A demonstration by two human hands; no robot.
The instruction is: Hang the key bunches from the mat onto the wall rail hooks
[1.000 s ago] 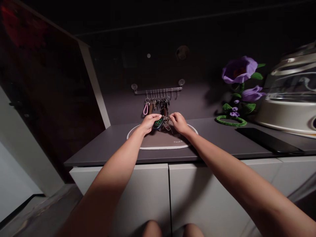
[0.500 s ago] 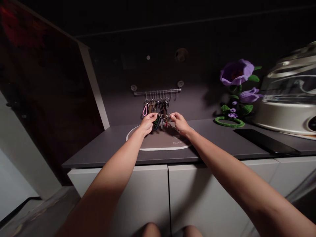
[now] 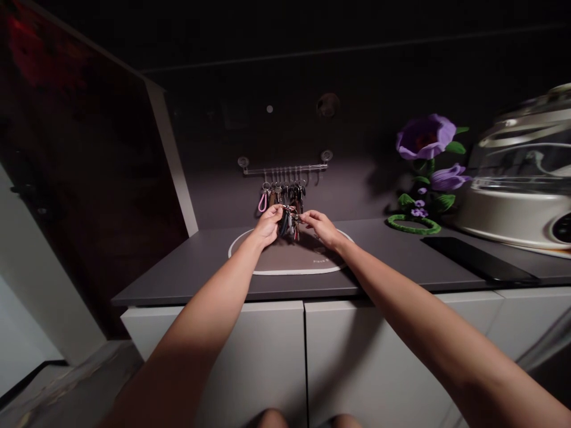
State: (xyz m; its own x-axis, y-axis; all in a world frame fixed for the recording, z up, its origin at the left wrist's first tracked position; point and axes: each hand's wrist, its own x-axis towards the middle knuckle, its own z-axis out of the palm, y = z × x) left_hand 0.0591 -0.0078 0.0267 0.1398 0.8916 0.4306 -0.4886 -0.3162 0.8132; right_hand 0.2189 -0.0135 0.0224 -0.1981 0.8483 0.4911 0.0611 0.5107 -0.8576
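A bunch of keys (image 3: 291, 223) on metal rings hangs between my two hands, above an oval brown mat (image 3: 285, 261) with a pale rim. My left hand (image 3: 268, 224) pinches the bunch from the left side, next to a dark key fob (image 3: 282, 226). From the right, my right hand (image 3: 322, 226) grips the rings of the same bunch between thumb and fingertips. Just behind, more keys (image 3: 279, 192) and a pink loop (image 3: 263, 203) hang on hooks from a clear rail (image 3: 285, 170) on the wall.
Purple felt flowers (image 3: 426, 139) with a green ring base stand on the counter (image 3: 178, 267) to the right. A black flat phone-like slab (image 3: 479, 259) lies before a white appliance (image 3: 513, 208) with a clear upper part. White cabinet doors (image 3: 259, 356) are below.
My hands have come closer together, the right one shifting left. The key fob has turned, so its green-marked face no longer shows, and the keys hang more bunched.
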